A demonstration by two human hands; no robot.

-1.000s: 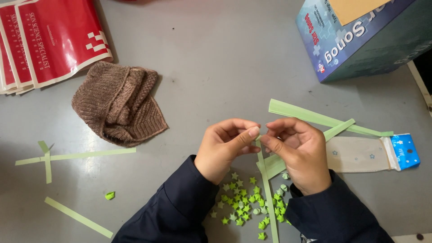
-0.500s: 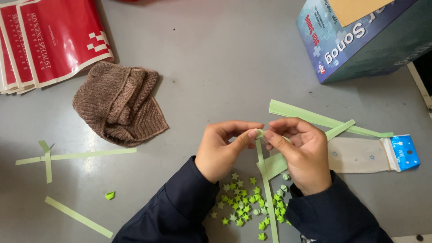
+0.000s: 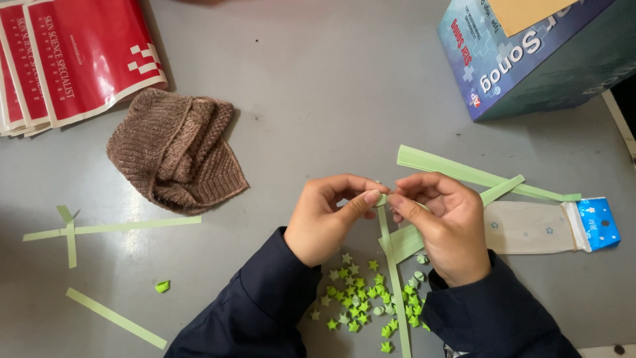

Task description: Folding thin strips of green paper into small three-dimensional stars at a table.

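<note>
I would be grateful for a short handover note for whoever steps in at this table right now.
Left hand: pinching the top end of a green paper strip between thumb and fingers.
Right hand: pinching the same end from the other side; the strip's tail hangs toward the body.
Done: a heap of small green paper stars lies on the grey table between the wrists.
Left: this strip is not yet a star; spare strips lie to the left, more beside a clear packet on the right.
</note>
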